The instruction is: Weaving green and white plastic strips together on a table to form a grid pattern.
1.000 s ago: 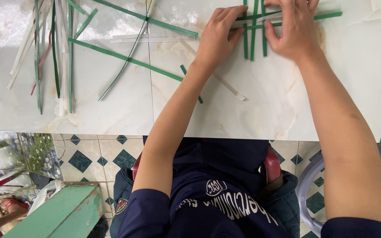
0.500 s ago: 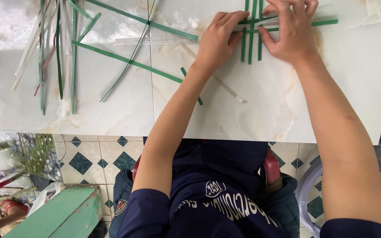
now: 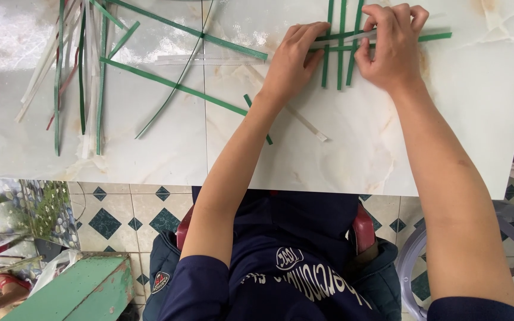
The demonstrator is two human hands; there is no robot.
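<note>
White marble worktop [image 3: 150,148]: left hand [image 3: 292,59] presses flat on green strips [image 3: 340,59]; right hand [image 3: 391,47] fingers pinch the white strip [image 3: 343,38]; weave it snug and square.

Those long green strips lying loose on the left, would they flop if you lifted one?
Probably springy: the loose green strips lie nearly straight and flat. Likely very light, being thin and narrow. They may slide easily, since the tabletop looks glossy.
</note>
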